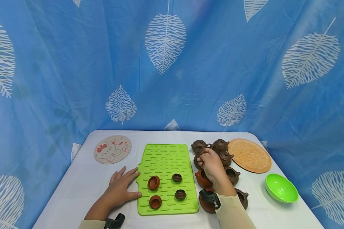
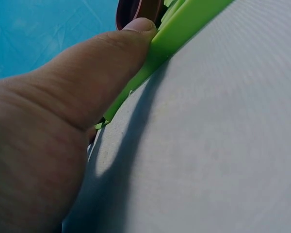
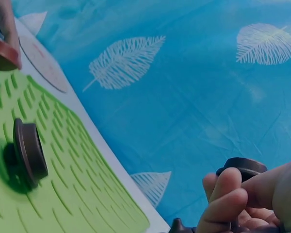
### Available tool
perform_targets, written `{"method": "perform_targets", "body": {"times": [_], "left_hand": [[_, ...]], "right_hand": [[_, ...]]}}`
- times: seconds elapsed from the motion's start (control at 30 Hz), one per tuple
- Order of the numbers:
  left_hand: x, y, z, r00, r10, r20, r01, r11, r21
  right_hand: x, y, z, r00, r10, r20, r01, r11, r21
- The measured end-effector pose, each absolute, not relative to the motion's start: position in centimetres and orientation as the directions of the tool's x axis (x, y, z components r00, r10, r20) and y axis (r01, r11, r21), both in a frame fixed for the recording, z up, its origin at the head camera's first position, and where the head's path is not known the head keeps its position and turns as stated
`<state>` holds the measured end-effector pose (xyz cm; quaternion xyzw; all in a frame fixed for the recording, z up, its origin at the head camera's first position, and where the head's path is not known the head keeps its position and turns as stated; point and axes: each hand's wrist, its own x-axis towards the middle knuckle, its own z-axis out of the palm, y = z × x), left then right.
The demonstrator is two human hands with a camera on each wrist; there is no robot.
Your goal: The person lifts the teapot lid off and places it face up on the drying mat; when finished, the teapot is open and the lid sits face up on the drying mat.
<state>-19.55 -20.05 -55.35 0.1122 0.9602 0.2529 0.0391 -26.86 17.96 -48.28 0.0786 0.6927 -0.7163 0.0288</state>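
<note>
My right hand [image 1: 213,163] pinches a small dark brown teapot lid [image 1: 199,150] above a cluster of teapots; in the right wrist view that lid [image 3: 243,166] sits between thumb and fingers. My left hand [image 1: 121,187] lies with fingers spread at the left edge of a green ridged mat [image 1: 166,159], thumb touching the edge. On the mat are two reddish-brown lids, an upper one [image 1: 154,183] and a lower one [image 1: 155,202]. Two dark brown lids, one farther back [image 1: 176,177] and one nearer [image 1: 180,194], lie right of them.
Several dark brown teapots [image 1: 220,145] and two reddish ones [image 1: 203,178] crowd right of the mat, partly hidden by my right arm. Beyond them lie a round tan board [image 1: 249,156] and a green bowl [image 1: 281,188]. A round bunny-printed mat [image 1: 112,149] is at back left.
</note>
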Motion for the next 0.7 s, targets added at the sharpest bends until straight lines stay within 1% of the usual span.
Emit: {"method": "perform_targets", "body": {"times": [0.17, 0.3, 0.53, 0.7], "left_hand": [[-19.6, -20.1, -55.5, -0.972, 0.234, -0.015, 0.196, 0.846, 0.496], [-19.5, -20.2, -55.5, -0.973, 0.232, -0.017, 0.193, 0.846, 0.497], [-19.6, -20.1, -55.3, -0.973, 0.229, -0.022, 0.188, 0.848, 0.495], [-19.6, -20.1, -55.3, -0.974, 0.227, -0.024, 0.185, 0.849, 0.495]], "right_hand": [[-26.6, 17.5, -48.3, -0.988, -0.002, -0.154, 0.153, -0.121, -0.981], [-26.3, 17.0, -48.3, -0.988, -0.041, -0.151, 0.156, -0.155, -0.976], [-25.9, 16.2, -48.4, -0.984, -0.125, -0.124, 0.142, -0.145, -0.979], [-25.8, 15.3, -48.5, -0.976, -0.163, -0.146, 0.175, -0.176, -0.969]]}}
